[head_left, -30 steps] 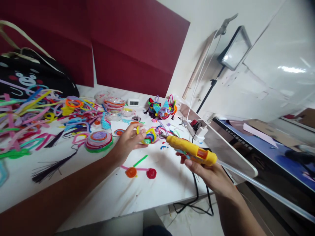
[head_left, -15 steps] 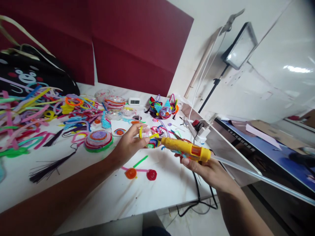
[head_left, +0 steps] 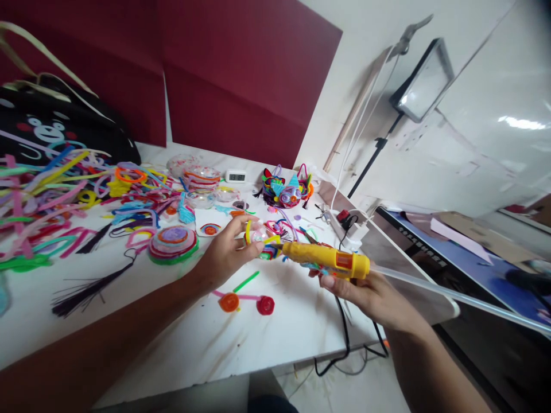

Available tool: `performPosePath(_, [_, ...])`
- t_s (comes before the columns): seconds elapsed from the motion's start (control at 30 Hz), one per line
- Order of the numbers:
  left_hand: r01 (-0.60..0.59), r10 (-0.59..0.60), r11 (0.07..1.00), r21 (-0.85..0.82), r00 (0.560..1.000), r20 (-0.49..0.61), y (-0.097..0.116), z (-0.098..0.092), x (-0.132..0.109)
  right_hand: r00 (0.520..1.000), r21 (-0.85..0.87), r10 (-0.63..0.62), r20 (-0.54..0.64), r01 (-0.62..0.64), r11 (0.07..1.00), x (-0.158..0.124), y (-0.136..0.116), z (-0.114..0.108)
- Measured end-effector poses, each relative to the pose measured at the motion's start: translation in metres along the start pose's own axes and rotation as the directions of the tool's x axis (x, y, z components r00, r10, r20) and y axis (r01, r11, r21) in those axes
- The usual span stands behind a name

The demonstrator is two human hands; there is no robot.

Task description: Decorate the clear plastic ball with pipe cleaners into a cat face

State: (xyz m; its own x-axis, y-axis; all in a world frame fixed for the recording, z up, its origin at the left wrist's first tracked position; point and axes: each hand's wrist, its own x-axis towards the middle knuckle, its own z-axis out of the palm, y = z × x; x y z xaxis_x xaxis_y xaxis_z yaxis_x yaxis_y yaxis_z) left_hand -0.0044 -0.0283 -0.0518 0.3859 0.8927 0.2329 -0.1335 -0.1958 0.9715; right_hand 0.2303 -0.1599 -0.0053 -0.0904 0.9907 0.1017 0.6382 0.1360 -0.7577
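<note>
My left hand [head_left: 235, 245] is closed around a clear plastic ball [head_left: 259, 232] trimmed with yellow and rainbow-coloured pipe cleaner. In my right hand [head_left: 361, 295] is a yellow glue gun [head_left: 325, 258], gripped from below, with a long clear glue stick [head_left: 430, 287] running out of its back. The gun's nozzle points left and is at the ball's right side; whether it touches I cannot tell. Nearer to me on the table lie an orange coil [head_left: 229, 302] and a red coil [head_left: 266, 305], with a pink strip between them and a green piece [head_left: 246, 281] beside them.
Loose pipe cleaners [head_left: 55, 195] heap up at the left by a black bag [head_left: 64, 126]. A round layered piece [head_left: 173, 244] and a dark tassel [head_left: 92, 285] lie left of my forearm. Finished-looking colourful pieces [head_left: 287, 188], a small clock [head_left: 236, 176] and a power strip [head_left: 350, 232] stand farther back.
The glue gun has tilted slightly, its back end and glue stick rising a little. My left hand and the ball have stayed nearly in place. The camera view has shifted slightly.
</note>
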Motion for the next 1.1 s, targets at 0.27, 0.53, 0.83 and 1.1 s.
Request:
performPosePath(0.27, [-0.004, 0.004, 1.0, -0.003, 1.0, 0.016, -0.002, 0.0, -0.001, 0.999, 0.046, 0.012, 0.046, -0.014, 0.999, 0.004, -0.006, -0.002])
performPosePath(0.53, [-0.044, 0.044, 0.999, -0.01, 0.999, 0.015, -0.011, -0.003, 0.002, 0.999, 0.027, -0.018, 0.049, 0.017, 0.999, 0.005, -0.008, -0.004])
performPosePath(0.83, [-0.042, 0.041, 0.998, 0.036, 0.999, 0.031, -0.009, -0.003, 0.0, 0.999, 0.057, 0.025, 0.045, -0.027, 0.998, 0.003, -0.005, -0.004])
performPosePath(1.1, [0.002, 0.0, 0.999, -0.053, 0.999, 0.042, 0.001, 0.0, -0.003, 0.998, 0.07, 0.056, 0.018, -0.057, 0.996, 0.003, -0.005, -0.003])
